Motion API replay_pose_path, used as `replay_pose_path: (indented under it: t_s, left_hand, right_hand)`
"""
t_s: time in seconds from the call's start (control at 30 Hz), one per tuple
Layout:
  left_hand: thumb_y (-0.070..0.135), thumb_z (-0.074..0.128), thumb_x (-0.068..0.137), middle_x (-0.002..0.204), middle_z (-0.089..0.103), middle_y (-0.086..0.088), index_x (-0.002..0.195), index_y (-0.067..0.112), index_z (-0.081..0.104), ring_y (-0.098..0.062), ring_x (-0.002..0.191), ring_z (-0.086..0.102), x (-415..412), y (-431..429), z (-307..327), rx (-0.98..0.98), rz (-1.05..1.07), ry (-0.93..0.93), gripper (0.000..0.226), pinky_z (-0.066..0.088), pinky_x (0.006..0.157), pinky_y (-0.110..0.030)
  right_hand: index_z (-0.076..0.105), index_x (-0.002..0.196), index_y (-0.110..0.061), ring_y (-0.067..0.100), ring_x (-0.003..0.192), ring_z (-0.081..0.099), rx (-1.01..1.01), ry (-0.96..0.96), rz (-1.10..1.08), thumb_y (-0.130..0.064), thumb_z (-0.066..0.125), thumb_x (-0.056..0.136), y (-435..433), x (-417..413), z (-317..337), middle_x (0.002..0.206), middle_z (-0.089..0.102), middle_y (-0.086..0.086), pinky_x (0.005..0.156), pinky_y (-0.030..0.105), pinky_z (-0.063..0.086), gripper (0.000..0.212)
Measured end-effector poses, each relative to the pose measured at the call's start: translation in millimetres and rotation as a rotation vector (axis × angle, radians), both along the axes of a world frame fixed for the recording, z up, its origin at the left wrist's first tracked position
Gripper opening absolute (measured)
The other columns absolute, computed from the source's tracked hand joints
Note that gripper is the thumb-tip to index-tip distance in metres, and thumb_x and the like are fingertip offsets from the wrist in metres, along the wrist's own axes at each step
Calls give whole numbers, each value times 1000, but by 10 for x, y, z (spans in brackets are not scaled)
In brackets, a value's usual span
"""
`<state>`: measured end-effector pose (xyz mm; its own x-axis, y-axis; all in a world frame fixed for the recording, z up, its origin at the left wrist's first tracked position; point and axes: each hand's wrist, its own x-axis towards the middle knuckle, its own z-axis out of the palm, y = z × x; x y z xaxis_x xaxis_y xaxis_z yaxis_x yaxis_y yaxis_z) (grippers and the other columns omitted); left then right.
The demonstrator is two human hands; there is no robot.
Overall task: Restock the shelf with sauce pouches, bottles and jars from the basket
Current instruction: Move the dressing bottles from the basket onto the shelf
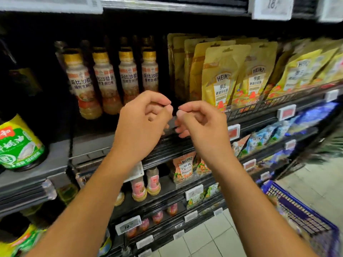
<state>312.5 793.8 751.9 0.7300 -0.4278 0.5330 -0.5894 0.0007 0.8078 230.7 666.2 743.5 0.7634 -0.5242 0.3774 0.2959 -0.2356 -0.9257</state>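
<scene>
Two empty hands up at the shelf front, and the stock to be placed sits down in the blue basket [298,212] at the frame's five o'clock, by the tiled floor (its contents are too blurred to tell pouch from bottle from jar). From the fingers that basket lies off at about four o'clock and well below, well apart from both hands. Its visible rim runs on a slant from ten o'clock down to four. The right hand [200,119] is the nearer one by my reading, so the next reach looks like a drop down and to the right on that side. Fingers now: the left hand [143,117] is curled in, thumb tip against forefinger, nothing visible between them. The right hand mirrors it, and the two sets of fingertips are almost meeting at centre frame. Behind them, at one o'clock, gold Heinz pouches [222,78] stand upright in packed rows. At eleven o'clock a row of gold-capped dressing bottles [105,80] stands on the shelf [92,147], with dark open space to their left. A big green-labelled bottle [18,145] sits at nine o'clock, and lower shelves carry more pouches and small bottles.
</scene>
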Motion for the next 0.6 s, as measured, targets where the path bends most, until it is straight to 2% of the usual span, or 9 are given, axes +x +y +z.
replay_pose_path:
  t_s: [0.07, 0.2, 0.3, 0.43, 0.6]
  left_hand:
    - [19, 67, 91, 74, 72, -2, 94, 23, 66, -16, 61, 70, -105, -47, -94, -21, -89, 63, 5, 56, 53, -29]
    - [31, 64, 85, 74, 71, -3, 85, 36, 65, -16, 61, 69, -363, -209, -332, -1, -239, 217, 5, 54, 55, -23]
    - [31, 65, 84, 75, 73, -2, 87, 34, 66, -15, 62, 69, -571, -354, -533, 50, -366, 300, 5, 54, 57, -22]
    - [23, 66, 91, 77, 74, -2, 92, 27, 67, -14, 63, 69, -840, -603, -750, 124, -518, 362, 4, 54, 56, -20]
    - [14, 64, 95, 74, 73, -3, 92, 23, 66, -12, 60, 67, -1221, -1076, -910, 181, -670, 425, 10, 53, 55, -19]
  right_hand:
    - [68, 93, -9, 13, 59, 67, 32, 21, -44, -6, 68, 91, 29, -215, -42, 75, 70, 16, 54, 24, 54, 3]
    - [68, 90, -8, 12, 59, 65, 66, 52, -138, -5, 68, 91, 47, -664, -177, 70, 69, 15, 54, 22, 53, 3]
    - [68, 90, -4, 10, 55, 62, 114, 55, -212, -1, 67, 90, 6, -994, -314, 65, 66, 13, 53, 19, 50, 4]
    - [68, 90, -5, 14, 58, 60, 135, 113, -382, -3, 69, 90, -128, -1423, -515, 73, 65, 24, 55, 22, 51, 2]
    - [69, 88, -8, 7, 57, 61, 217, 128, -551, -2, 68, 90, -374, -1952, -713, 68, 67, 6, 56, 21, 52, 6]
